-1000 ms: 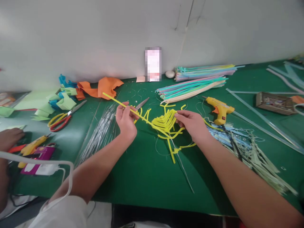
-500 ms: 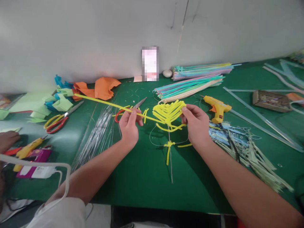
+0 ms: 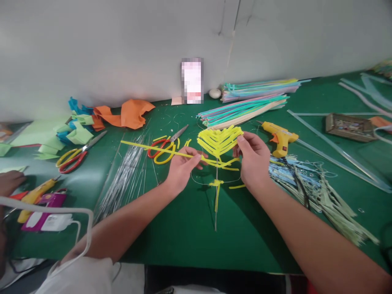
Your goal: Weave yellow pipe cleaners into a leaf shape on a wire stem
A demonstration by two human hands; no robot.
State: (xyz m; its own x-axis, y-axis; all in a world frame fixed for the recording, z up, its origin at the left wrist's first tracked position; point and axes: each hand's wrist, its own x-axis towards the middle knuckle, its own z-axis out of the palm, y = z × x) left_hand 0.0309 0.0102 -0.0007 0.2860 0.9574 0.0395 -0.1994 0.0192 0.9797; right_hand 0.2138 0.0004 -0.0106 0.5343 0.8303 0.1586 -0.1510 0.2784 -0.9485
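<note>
My right hand pinches the right edge of a yellow leaf-shaped piece, made of fuzzy strips slanting off a middle wire. Below it the wire stem runs down past a small yellow knot. Between the thumb and fingers of my left hand is a long yellow pipe cleaner; its free end points left and its other end reaches the base of the leaf shape. Red-and-yellow scissors lie just behind my left hand, with short yellow offcuts around them.
A yellow glue gun lies at right, before bundled coloured pipe cleaners. Thin wires and second scissors lie left. A phone leans on the wall. Another person's hand rests at far left beside another glue gun.
My left hand has slid right and slightly down along the yellow pipe cleaner, towards the leaf shape's base. The pipe cleaner's free end has shifted right and lower. My right hand keeps its hold.
</note>
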